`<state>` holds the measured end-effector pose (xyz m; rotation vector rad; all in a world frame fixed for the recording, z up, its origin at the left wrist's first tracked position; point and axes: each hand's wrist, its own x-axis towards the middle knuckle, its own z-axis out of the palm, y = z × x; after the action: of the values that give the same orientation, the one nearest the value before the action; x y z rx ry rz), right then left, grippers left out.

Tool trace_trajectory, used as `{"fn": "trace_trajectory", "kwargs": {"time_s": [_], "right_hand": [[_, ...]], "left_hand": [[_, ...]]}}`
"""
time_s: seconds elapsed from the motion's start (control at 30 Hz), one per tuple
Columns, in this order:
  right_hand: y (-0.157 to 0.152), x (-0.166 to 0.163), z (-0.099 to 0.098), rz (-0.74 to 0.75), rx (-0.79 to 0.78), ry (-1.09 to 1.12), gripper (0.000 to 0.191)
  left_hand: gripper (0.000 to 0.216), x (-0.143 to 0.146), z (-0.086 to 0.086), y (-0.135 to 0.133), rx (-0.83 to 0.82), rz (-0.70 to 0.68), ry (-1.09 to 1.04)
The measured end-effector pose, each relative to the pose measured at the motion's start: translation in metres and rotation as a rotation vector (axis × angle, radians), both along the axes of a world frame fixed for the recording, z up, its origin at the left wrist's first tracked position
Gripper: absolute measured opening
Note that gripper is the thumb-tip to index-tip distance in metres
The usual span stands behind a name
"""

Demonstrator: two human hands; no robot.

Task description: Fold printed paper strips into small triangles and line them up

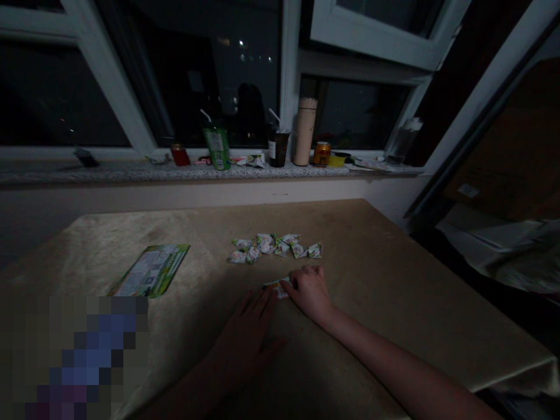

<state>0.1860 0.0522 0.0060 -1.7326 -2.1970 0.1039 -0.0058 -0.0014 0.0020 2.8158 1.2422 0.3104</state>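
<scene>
My left hand (249, 324) lies flat on the tablecloth with its fingers stretched out, fingertips at the left end of a small white-and-green candy wrapper (282, 289). At the wrapper's right end, my right hand (310, 291) is closed with the thumb and fingers curled onto it. Part of the wrapper is hidden under the fingers. Just beyond the hands, several twisted candies (266, 242) in white-and-green wrappers sit in a loose cluster. To the left rests a flat green printed bag (151, 271).
A beige cloth covers the table (371, 280). Behind it, the windowsill (175, 174) holds a green drink container (217, 146), a dark cup with a straw (278, 149), a tall pinkish flask (305, 133), an orange can (322, 154) and a red jar (179, 155). The lower left is pixelated.
</scene>
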Motion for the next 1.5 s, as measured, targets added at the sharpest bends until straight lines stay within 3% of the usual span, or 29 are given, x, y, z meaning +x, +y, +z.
{"fn": "trace_trajectory", "kwargs": {"time_s": [0.23,0.4,0.6,0.8,1.33,1.5], "right_hand": [[0.000,0.000,-0.001,-0.007,0.000,0.010,0.027],[0.001,0.001,-0.003,0.008,0.145,0.042,0.018],[-0.006,0.005,-0.004,0.432,0.173,0.107,0.024],[-0.018,0.019,-0.004,0.586,0.066,0.045,0.039],[-0.018,0.024,-0.002,0.581,-0.064,0.103,0.041],[-0.019,0.025,-0.001,0.591,-0.092,0.068,0.051]], "left_hand": [[0.068,0.002,0.007,0.001,-0.045,0.006,0.014],[0.072,0.000,0.001,0.001,-0.036,0.012,-0.021],[0.074,0.003,0.003,-0.001,-0.061,0.020,-0.020],[0.073,0.005,0.001,-0.001,-0.066,0.018,-0.046],[0.071,0.003,-0.002,0.000,-0.056,0.001,-0.020],[0.073,0.003,-0.002,0.000,-0.022,0.006,-0.018]]}}
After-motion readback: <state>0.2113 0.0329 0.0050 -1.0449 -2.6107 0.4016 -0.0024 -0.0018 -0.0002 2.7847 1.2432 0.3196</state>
